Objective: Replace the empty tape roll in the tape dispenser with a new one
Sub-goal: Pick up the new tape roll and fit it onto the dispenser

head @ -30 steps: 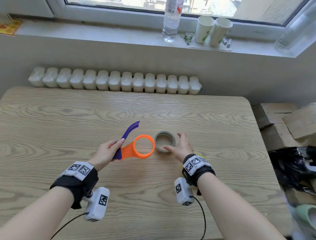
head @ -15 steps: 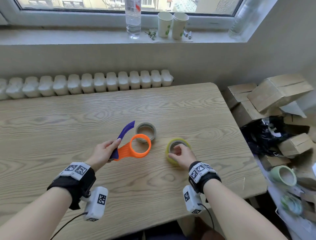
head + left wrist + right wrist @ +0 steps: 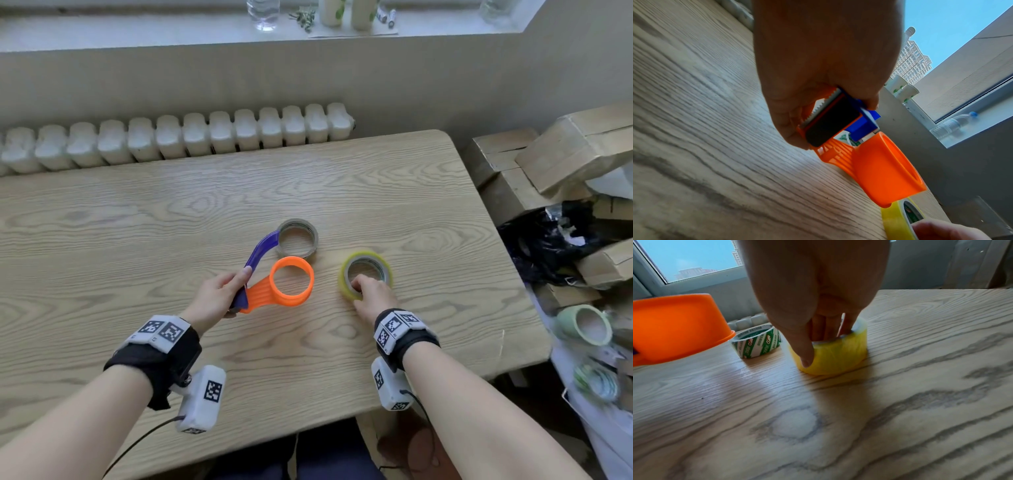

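Note:
My left hand [image 3: 219, 294] grips the handle end of the tape dispenser [image 3: 274, 284], an orange body with an empty orange drum [image 3: 888, 168] and a purple lever [image 3: 262, 251] sticking up and away. Its serrated blade [image 3: 818, 110] shows beside my palm. The empty cardboard core [image 3: 297, 238], printed green and white [image 3: 756, 342], lies flat just beyond the drum. The new yellow tape roll [image 3: 365, 274] lies flat to the right. My right hand [image 3: 371, 294] pinches it, thumb on the outer wall [image 3: 835, 356] and fingers inside the hole.
The wooden table [image 3: 137, 240] ends at a rounded corner on the right. Cardboard boxes [image 3: 565, 157], a black bag [image 3: 555, 240] and more tape rolls [image 3: 585, 323] lie on the floor beyond it. A radiator [image 3: 178, 137] runs behind; bottle and cups stand on the sill.
One second ago my right hand was at the empty core beside the drum. It moved right to the yellow roll and now pinches it. My left hand kept holding the dispenser.

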Motion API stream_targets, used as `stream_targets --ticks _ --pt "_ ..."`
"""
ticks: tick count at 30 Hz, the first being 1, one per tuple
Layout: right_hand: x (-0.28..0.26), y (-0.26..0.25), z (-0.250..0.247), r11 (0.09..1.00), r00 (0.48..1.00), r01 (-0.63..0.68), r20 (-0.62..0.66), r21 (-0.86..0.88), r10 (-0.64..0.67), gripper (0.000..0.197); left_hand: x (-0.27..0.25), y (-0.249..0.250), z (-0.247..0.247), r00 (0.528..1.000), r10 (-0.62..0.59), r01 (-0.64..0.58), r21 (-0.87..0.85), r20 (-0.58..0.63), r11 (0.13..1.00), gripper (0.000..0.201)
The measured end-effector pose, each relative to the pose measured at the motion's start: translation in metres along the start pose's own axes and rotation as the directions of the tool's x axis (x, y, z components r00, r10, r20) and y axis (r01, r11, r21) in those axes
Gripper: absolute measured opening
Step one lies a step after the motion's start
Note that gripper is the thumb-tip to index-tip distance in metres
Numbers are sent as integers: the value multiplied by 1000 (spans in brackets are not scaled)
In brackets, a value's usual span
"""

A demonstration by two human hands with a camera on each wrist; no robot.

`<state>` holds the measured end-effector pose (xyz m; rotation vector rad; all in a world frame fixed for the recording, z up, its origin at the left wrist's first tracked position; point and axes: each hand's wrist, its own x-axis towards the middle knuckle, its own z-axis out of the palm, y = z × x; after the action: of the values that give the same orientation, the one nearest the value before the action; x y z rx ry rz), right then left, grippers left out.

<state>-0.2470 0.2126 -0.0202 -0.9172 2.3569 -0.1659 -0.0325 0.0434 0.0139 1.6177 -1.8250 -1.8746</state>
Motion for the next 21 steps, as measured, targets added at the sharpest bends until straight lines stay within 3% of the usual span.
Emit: stream_targets --ticks 12,21 --pt "-14 -22 -42 949 975 144 -204 281 -87 27 5 28 -6 1000 25 -25 41 1 999 29" --pt "-33 -80 -78 857 899 413 -291 309 -328 26 -1 58 -16 993 114 -114 11 -4 993 32"
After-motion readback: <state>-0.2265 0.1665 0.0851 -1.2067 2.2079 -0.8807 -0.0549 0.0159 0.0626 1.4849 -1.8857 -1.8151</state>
